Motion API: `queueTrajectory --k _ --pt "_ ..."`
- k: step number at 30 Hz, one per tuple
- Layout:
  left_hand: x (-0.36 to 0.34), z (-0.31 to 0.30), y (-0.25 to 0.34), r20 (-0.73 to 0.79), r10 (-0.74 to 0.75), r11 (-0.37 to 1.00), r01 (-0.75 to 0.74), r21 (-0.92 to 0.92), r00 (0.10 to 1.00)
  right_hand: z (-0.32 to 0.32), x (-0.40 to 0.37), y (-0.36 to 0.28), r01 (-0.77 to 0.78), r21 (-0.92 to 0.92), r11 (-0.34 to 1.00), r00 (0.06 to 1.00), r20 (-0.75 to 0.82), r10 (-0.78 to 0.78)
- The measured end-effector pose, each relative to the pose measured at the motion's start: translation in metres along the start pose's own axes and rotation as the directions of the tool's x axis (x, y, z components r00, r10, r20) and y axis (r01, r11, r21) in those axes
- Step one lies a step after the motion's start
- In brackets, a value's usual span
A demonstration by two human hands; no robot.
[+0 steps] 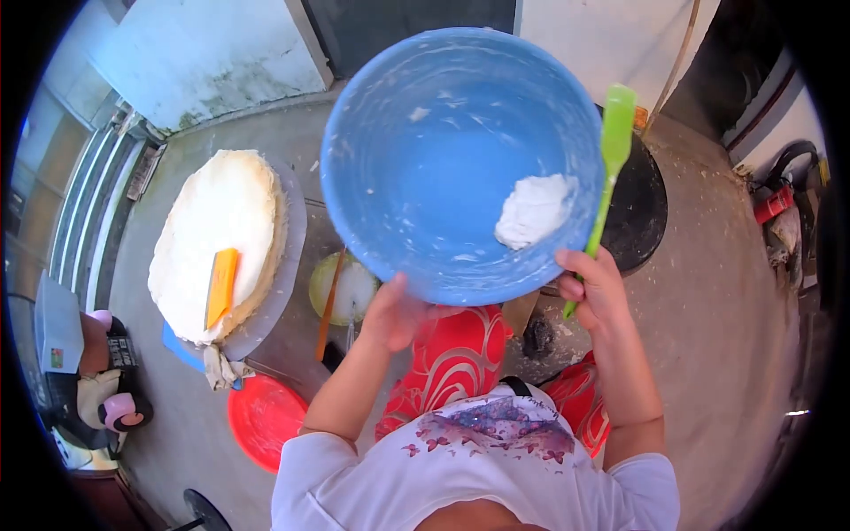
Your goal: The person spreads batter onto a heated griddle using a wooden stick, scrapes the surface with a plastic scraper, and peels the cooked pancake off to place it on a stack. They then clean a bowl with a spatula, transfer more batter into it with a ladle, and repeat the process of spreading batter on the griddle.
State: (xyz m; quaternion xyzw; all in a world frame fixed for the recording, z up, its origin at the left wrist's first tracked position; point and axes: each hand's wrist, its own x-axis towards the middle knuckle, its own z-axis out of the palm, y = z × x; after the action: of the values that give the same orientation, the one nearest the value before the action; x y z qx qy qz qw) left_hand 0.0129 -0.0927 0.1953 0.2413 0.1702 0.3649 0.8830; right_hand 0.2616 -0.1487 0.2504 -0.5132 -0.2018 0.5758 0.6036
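Note:
A big blue plastic basin (443, 159) is lifted in front of me, tilted so its inside faces me. White smears streak its wall, and a soft white lump (534, 211) sticks low on its right side. My left hand (392, 311), slightly blurred, grips the basin's lower left rim, its fingers partly hidden under it. At the lower right rim, my right hand (591, 285) is closed around the handle of a green spatula (617, 133), whose blade points up. That hand also touches the basin. To the left stands a thick round white-coated slab (212, 230) with an orange scraper (221, 288) on top.
A bowl of white stuff (354, 288) with a brown stick (331, 305) across it sits below the basin's left side. A red basin (266, 420) is on the floor. A black round object (642, 208) stands behind the spatula. Clutter (97, 389) lies far left.

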Motion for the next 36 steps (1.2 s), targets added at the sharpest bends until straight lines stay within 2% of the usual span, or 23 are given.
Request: queueTrajectory --k 2,4,5,6,7,8,9,10,11,12,13,14,16,17,18,20,22,24,29,31,32,35,36 --pt "-0.005 -0.002 0.000 -0.021 -0.041 0.996 0.039 -0.084 0.999 0.010 0.002 0.003 -0.008 -0.044 0.999 0.999 0.049 0.011" --pt "-0.008 -0.006 -0.008 -0.212 0.121 0.992 -0.111 0.056 0.970 0.017 0.005 0.004 0.058 -0.286 0.956 0.990 0.141 -0.018" --pt "-0.010 -0.012 -0.009 -0.213 0.127 0.992 -0.119 0.053 0.969 0.015 0.007 0.001 0.092 -0.413 0.906 0.980 0.201 -0.008" --pt "-0.012 -0.019 -0.009 -0.290 0.181 0.983 -0.175 0.047 0.940 0.012 0.010 0.005 0.096 -0.418 0.903 0.978 0.207 -0.008" --pt "-0.013 -0.023 -0.007 -0.363 0.232 0.972 -0.231 0.046 0.903 0.010 0.014 0.011 0.279 -0.507 0.816 0.957 0.221 -0.190" --pt "-0.016 -0.025 -0.003 -0.360 0.238 0.970 -0.237 0.047 0.902 0.007 0.016 0.014 0.441 -0.580 0.685 0.897 0.253 -0.363" --pt "-0.020 -0.028 0.000 -0.362 0.350 0.937 -0.315 0.152 0.864 0.002 0.012 0.012 0.448 -0.777 0.441 0.874 0.276 -0.401" --pt "-0.024 -0.031 0.001 -0.357 0.455 0.888 -0.384 0.254 0.816 0.002 0.010 0.007 0.450 -0.776 0.442 0.874 0.281 -0.397" --pt "-0.027 -0.031 0.002 -0.364 0.457 0.887 -0.384 0.256 0.812 0.003 0.009 0.005 0.482 -0.810 0.334 0.847 0.332 -0.414" --pt "-0.028 -0.032 0.004 -0.339 0.606 0.783 -0.462 0.417 0.720 0.005 0.009 0.004 0.507 -0.832 0.223 0.818 0.384 -0.427" --pt "-0.029 -0.033 0.007 -0.279 0.738 0.644 -0.516 0.565 0.615 0.008 0.013 0.004 0.563 -0.809 0.166 0.743 0.408 -0.532" --pt "-0.032 -0.033 0.010 -0.279 0.741 0.640 -0.517 0.569 0.611 0.013 0.017 -0.001 0.568 -0.806 0.169 0.741 0.411 -0.532" --pt "-0.038 -0.031 0.016 -0.242 0.771 0.533 -0.390 0.751 0.589 0.024 0.025 -0.017 0.473 -0.846 -0.247 0.606 0.515 -0.607" --pt "-0.040 -0.033 0.017 -0.240 0.772 0.530 -0.388 0.754 0.589 0.029 0.034 -0.019 0.482 -0.826 -0.293 0.556 0.546 -0.626" --pt "-0.043 -0.037 0.017 -0.241 0.774 0.519 -0.371 0.770 0.585 0.034 0.041 -0.021 0.483 -0.827 -0.289 0.557 0.544 -0.627" --pt "-0.050 -0.037 0.017 -0.244 0.776 0.509 -0.350 0.786 0.581 0.045 0.053 -0.019 0.426 -0.785 -0.450 0.518 0.619 -0.590" --pt "-0.053 -0.032 0.016 -0.190 0.798 0.417 -0.297 0.859 0.572 0.048 0.057 -0.012 0.472 -0.777 -0.416 0.536 0.628 -0.565" --pt "-0.054 -0.035 0.017 -0.193 0.801 0.426 -0.314 0.848 0.566 0.056 0.053 -0.004 0.568 -0.674 -0.472 0.511 0.739 -0.440" --pt "-0.052 -0.036 0.017 -0.271 0.790 0.525 -0.379 0.762 0.549 0.056 0.050 -0.008 0.549 -0.686 -0.477 0.474 0.726 -0.499" --pt "-0.051 -0.039 0.015 -0.220 0.839 0.437 -0.376 0.817 0.498 0.049 0.058 -0.001 0.416 -0.840 -0.350 0.576 0.541 -0.613" --pt "-0.050 -0.038 0.013 -0.222 0.838 0.438 -0.373 0.818 0.499 0.046 0.062 0.008 0.415 -0.840 -0.348 0.578 0.539 -0.612" --pt "-0.046 -0.035 0.008 -0.235 0.860 0.418 -0.360 0.834 0.454 0.039 0.070 0.051 0.555 -0.829 -0.067 0.688 0.503 -0.523" --pt "-0.045 -0.035 0.006 -0.257 0.825 0.459 -0.330 0.825 0.503 0.040 0.067 0.064 0.535 -0.842 0.072 0.776 0.456 -0.436"
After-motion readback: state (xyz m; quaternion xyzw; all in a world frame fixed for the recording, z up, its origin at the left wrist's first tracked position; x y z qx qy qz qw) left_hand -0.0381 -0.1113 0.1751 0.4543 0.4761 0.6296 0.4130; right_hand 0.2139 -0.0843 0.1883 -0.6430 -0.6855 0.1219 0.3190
